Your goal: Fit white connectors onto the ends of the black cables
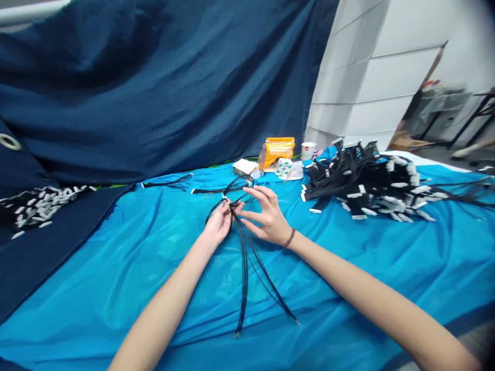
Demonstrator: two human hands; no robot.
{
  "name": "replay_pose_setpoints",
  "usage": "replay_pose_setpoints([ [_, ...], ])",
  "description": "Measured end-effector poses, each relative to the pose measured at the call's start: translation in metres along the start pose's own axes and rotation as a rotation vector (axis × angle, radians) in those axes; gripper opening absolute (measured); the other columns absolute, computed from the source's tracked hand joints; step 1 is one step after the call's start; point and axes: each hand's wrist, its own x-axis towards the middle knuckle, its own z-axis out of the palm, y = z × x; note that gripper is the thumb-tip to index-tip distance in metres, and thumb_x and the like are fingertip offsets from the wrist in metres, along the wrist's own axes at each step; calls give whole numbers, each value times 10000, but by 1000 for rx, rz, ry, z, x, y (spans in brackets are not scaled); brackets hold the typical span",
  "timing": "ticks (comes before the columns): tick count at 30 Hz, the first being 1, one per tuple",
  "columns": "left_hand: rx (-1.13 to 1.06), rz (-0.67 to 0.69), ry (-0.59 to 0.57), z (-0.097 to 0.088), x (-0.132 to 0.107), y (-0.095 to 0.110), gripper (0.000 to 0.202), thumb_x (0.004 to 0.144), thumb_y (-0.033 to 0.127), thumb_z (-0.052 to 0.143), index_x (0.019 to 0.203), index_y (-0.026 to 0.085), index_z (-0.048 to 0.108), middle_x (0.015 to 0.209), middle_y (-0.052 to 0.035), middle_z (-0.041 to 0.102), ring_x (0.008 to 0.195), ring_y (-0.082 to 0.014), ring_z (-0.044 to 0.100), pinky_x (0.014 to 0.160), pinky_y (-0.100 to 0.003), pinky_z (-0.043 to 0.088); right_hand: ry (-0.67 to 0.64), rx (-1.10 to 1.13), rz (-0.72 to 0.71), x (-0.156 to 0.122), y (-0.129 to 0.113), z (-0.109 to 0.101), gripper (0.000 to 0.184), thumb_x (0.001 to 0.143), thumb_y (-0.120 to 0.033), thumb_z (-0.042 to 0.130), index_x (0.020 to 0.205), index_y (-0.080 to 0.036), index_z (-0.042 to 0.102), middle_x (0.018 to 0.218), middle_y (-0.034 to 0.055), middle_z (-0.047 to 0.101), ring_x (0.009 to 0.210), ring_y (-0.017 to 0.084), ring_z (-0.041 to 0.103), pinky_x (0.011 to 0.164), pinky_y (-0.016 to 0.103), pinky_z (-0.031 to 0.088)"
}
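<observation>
Black wires of a wire harness (244, 273) hang toward me in two strands, their small metal-looking ends resting on or near the blue cloth. My left hand (219, 222) is closed round the harness near a small white piece, perhaps a connector. Beside it on the right is my right hand (268, 216), its fingers spread and reaching toward the looped part of the wires. A dark band circles the right wrist. Whether the right fingertips touch the wires is hard to tell.
A big pile of black harnesses with white connectors (363, 180) lies right; another pile (42, 206) lies far left. Behind the hands are single harnesses (168, 182), an orange pouch (277, 153), a paper cup (308, 150) and a small box (245, 166). A dark blue curtain (162, 87) hangs behind.
</observation>
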Motion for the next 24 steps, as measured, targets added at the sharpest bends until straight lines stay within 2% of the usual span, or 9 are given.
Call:
replay_pose_setpoints([
  [4,20,-30,-72,-3,1,-6,135,827,92,404,758,132,512,791,-76,650,831,-165,640,783,-297,502,-48,34,-26,1,-2,0,123,759,-326,573,814,-286,675,1365,-8,303,1232,289,246,996,528,212],
  [7,36,-29,-101,-5,2,-9,123,817,89,419,780,133,528,777,-71,654,820,-164,642,761,-285,505,-92,34,-35,0,-1,1,133,765,-331,561,816,-279,674,1352,2,326,1232,288,243,998,532,199],
  [17,59,-16,-74,0,-2,-9,139,808,70,410,758,128,526,752,-64,649,837,-172,638,818,-322,486,-124,34,-26,-2,2,3,144,767,-311,551,847,-257,658,1324,26,362,1208,279,271,985,519,212],
  [24,56,-33,-71,3,-6,-9,155,815,61,394,769,131,524,716,-53,642,797,-168,646,769,-291,504,-161,39,-34,-1,2,3,167,767,-271,539,888,-275,655,1322,26,353,1199,272,272,975,505,222],
])
